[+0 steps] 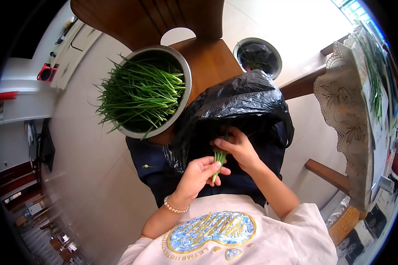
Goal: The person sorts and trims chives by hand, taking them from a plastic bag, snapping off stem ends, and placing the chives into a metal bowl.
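Note:
My left hand [200,175], with a beaded bracelet at its wrist, is closed around a small bunch of green chives [219,160], pale ends pointing down toward me. Just above it, my right hand [237,148] pinches the same bunch near its other end, which reaches into shadow. Both hands are at the mouth of a black plastic bag [247,95] spread over my lap; the bag's inside is too dark to make out. Left of the bag, a metal bowl [186,84] is heaped with long green chives [143,92].
The bowl rests on a wooden chair [208,62]. Behind it on the tiled floor stands a bin [276,55] lined with black plastic. At right is a table with a lace-edged cloth [338,97] and more green stalks [376,84]. A small green bud [147,166] lies on my left thigh.

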`<state>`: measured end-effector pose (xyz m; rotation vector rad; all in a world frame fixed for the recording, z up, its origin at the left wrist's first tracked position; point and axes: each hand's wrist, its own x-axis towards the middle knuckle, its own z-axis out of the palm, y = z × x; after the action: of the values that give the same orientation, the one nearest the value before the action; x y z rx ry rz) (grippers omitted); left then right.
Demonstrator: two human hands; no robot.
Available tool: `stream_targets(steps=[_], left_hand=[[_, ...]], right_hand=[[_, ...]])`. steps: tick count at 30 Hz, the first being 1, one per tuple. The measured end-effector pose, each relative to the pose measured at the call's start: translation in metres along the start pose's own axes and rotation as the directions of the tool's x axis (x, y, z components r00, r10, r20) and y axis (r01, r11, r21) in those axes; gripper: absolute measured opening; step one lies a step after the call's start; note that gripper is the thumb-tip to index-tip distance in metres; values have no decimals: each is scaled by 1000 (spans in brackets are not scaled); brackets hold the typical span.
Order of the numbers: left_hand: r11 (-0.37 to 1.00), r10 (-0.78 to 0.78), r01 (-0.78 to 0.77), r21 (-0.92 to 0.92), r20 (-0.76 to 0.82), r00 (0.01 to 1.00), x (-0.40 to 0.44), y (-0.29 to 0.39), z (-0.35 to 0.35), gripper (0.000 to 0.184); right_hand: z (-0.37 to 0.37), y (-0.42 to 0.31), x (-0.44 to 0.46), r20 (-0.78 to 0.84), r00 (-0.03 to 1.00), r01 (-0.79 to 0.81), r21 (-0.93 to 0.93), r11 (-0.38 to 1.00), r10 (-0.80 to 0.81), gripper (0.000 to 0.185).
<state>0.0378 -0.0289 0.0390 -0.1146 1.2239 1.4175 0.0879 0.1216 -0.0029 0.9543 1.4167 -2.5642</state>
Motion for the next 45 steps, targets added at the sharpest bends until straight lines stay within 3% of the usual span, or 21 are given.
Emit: stream_targets(steps=[2, 4, 7, 12, 14, 16, 19, 21, 25, 31, 33, 35, 37, 38, 39, 41, 42, 44, 45], left_hand=[[995, -31, 29, 100, 15, 999, -9, 4, 6, 25], [992, -10, 13, 126, -21, 1000, -17, 7, 9, 24], [981, -19, 29, 190, -59, 998, -35, 15, 5, 23], [935, 13, 19, 354, -88, 996, -74, 24, -19, 21], [930, 11, 39, 364, -136, 991, -90, 35, -23, 17], [885, 40, 26, 465, -133, 990, -105, 41, -32, 16], [828, 89, 1, 561, -133, 987, -121, 45, -45, 15], [744, 88, 5, 668, -105, 991, -132, 53, -52, 15], [668, 143, -10, 744, -115, 983, -152, 62, -62, 17], [665, 199, -58, 745, -102, 975, -160, 65, -73, 17], [663, 219, -76, 745, -96, 971, -161, 67, -74, 17], [661, 239, -94, 744, -91, 967, -162, 70, -80, 18], [573, 320, -267, 775, 89, 943, -165, 76, -89, 20], [572, 321, -268, 775, 90, 943, -166, 74, -93, 20], [652, 438, -349, 673, 42, 898, -167, 70, -98, 24], [743, 568, -457, 489, -99, 817, -167, 65, -107, 33], [730, 584, -465, 501, -103, 805, -162, 62, -112, 33], [731, 675, -677, 87, -239, 698, -144, 57, -119, 33], [729, 675, -685, 20, -188, 713, -135, 57, -119, 28]], right_hand=[[-2, -1, 8, 40, 997, 62, -23, 998, -61, 40], [-6, -4, 20, 20, 1000, -2, -12, 1000, 2, 28], [-19, 0, 39, -85, 994, 69, -69, 995, -75, 16], [-36, -16, 46, -153, 980, 122, -53, 991, -129, 16], [-45, -19, 47, -122, 980, 137, -174, 975, -159, 21], [-47, -23, 46, -133, 979, 130, -163, 978, -153, 18], [-47, -24, 46, -257, 958, 98, -121, 988, -127, 17], [-51, -17, 51, -339, 915, 190, -114, 975, -218, 17], [-63, -19, 55, -317, 930, 151, -127, 980, -185, 16], [-59, -24, 50, -314, 915, 204, -182, 962, -253, 12], [-52, -35, 41, -193, 958, 137, -344, 929, -212, 11], [-48, -38, 37, -198, 955, 150, -316, 937, -220, 11], [-45, -38, 36, -203, 952, 164, -288, 944, -227, 12], [-43, -37, 36, -214, 938, 210, -276, 938, -273, 14], [-41, -37, 36, -224, 921, 258, -266, 929, -320, 16], [-40, -38, 32, -235, 926, 230, -273, 934, -297, 17], [-37, -39, 32, -242, 930, 208, -273, 939, -276, 18], [-29, -41, 31, -220, 919, 273, -238, 932, -326, 13], [-36, -34, 38, -178, 951, 220, -184, 958, -252, 13]])
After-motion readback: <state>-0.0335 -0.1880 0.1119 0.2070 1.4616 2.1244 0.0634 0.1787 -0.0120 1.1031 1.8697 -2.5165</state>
